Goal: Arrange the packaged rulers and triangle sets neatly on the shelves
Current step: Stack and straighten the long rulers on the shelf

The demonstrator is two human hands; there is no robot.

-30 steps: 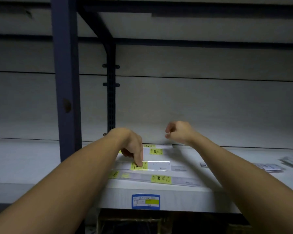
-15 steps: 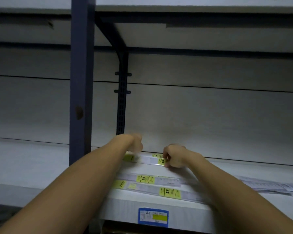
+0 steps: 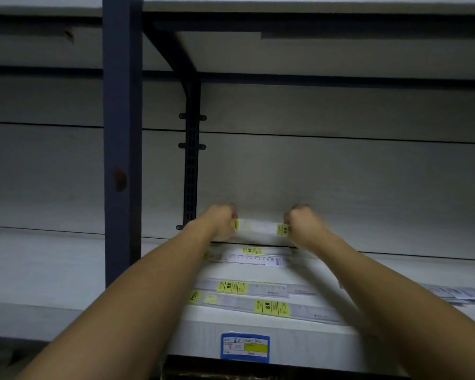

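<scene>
A clear packaged ruler point(image 3: 259, 227) with yellow labels is held level above the back of the white shelf point(image 3: 66, 272). My left hand point(image 3: 221, 222) grips its left end and my right hand point(image 3: 303, 223) grips its right end. Below it another packaged ruler point(image 3: 254, 259) lies flat near the back wall. Two more packaged rulers point(image 3: 254, 287) point(image 3: 272, 307) lie side by side closer to the shelf's front edge, partly hidden under my forearms.
A blue upright post point(image 3: 122, 149) stands left of my arms and a black bracket point(image 3: 190, 165) runs up the back wall. More clear packages point(image 3: 458, 293) lie at the right of the shelf. A blue and yellow price tag point(image 3: 245, 348) sits on the front edge.
Both hands reached to the back of the shelf, took hold of a packaged ruler by its ends and lifted it off the shelf. The view has moved closer.
</scene>
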